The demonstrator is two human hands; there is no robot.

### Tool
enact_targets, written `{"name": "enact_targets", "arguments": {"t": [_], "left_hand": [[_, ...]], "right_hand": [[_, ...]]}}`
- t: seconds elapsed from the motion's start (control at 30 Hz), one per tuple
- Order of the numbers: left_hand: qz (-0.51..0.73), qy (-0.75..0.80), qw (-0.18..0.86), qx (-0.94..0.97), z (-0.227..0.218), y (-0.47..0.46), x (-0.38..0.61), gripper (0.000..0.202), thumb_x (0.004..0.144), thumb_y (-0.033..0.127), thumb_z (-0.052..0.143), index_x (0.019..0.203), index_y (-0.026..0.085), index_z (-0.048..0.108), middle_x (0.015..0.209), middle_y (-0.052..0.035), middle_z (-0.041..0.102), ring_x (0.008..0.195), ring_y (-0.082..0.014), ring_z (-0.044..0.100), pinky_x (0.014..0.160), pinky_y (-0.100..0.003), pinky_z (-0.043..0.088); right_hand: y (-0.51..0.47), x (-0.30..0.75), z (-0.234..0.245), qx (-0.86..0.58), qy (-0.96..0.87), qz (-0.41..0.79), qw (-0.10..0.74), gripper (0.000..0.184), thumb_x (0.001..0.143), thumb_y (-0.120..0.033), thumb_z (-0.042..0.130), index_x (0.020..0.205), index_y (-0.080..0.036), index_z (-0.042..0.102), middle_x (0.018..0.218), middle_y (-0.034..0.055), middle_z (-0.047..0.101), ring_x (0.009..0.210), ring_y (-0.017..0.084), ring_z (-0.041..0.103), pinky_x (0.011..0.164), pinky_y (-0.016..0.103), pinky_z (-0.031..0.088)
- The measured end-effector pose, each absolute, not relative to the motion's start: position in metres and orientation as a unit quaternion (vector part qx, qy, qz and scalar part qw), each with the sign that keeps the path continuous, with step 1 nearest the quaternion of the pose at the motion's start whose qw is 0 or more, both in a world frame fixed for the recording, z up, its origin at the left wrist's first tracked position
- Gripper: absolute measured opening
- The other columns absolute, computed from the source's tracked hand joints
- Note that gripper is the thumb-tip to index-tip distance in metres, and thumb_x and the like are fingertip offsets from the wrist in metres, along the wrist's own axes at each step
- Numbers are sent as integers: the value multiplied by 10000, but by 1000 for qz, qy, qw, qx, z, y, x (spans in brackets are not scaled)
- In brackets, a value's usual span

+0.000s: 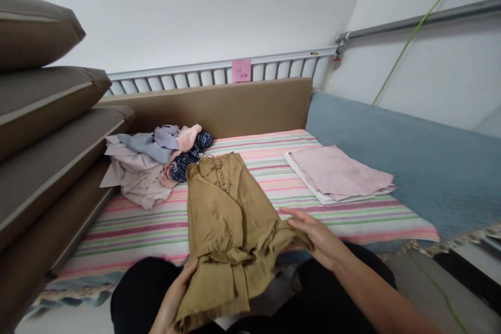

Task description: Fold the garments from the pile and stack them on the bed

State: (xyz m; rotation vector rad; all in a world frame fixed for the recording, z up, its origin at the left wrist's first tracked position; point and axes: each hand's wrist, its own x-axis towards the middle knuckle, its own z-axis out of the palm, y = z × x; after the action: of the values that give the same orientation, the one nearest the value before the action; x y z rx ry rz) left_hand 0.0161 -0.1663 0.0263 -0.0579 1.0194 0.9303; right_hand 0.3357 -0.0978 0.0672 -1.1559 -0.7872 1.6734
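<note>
An olive-brown garment point(223, 209) lies lengthwise from the striped cloth toward my lap, its lower part bunched and raised off the edge. Lacing and a gathered edge show at its far end; whether it is a top or a bottom, I cannot tell. My left hand point(178, 289) grips its near left side, thumb on top, with the other fingers mostly hidden. On the near right, my right hand point(315, 235) has hold of a lifted fold, its fingers over the fabric.
A heap of crumpled clothes point(144, 162) lies at the left beside stacked brown cushions point(50, 156). On the right rests a flat folded pink cloth point(340, 169) over a white one. Striped cloth point(274, 148) covers the seat, backed by a brown cushion point(235, 107) and blue-covered side point(410, 156).
</note>
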Motion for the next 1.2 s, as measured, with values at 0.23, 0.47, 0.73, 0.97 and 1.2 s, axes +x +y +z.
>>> {"name": "enact_targets", "arguments": {"t": [0.23, 0.47, 0.73, 0.97, 1.2], "left_hand": [[529, 486, 696, -5, 19, -89, 19, 465, 840, 184, 485, 1266, -4, 475, 774, -136, 724, 809, -266, 694, 762, -379, 569], [637, 471, 608, 44, -2, -36, 2, 323, 907, 245, 351, 1150, 126, 528, 946, -115, 677, 798, -184, 668, 764, -362, 559], [494, 574, 283, 588, 13, -54, 30, 337, 827, 324, 555, 1141, 223, 625, 1276, -80, 575, 1274, -252, 419, 1130, -404, 232], [283, 607, 198, 715, -7, -28, 57, 508, 807, 418, 565, 1302, 332, 488, 1480, -29, 345, 1411, -343, 107, 1100, -612, -66], [197, 642, 177, 719, -34, -29, 56, 569, 815, 462, 516, 1358, 347, 391, 1521, -49, 235, 1404, -388, 76, 1057, -687, -63]], "right_hand": [[12, 299, 32, -450, -267, 687, 505, 184, 785, -109, 550, 956, -169, 576, 937, 67, 696, 885, 164, 671, 909, 356, 514], [48, 282, -3, -485, -287, 656, 502, 468, 794, -226, 589, 1240, -193, 449, 937, 83, 665, 857, 200, 677, 887, 421, 516], [12, 291, -6, -533, -629, 344, 450, 372, 812, -436, 538, 1093, -220, 649, 1148, 77, 650, 1129, 258, 553, 1040, 457, 368], [22, 257, -18, -476, -832, 210, 195, 489, 882, -475, 459, 1339, -303, 470, 1477, 55, 330, 1386, 260, 222, 1117, 530, 167], [27, 252, -17, -444, -861, 216, 124, 525, 887, -498, 449, 1380, -323, 399, 1511, 47, 248, 1403, 265, 160, 1132, 527, 136]]}}
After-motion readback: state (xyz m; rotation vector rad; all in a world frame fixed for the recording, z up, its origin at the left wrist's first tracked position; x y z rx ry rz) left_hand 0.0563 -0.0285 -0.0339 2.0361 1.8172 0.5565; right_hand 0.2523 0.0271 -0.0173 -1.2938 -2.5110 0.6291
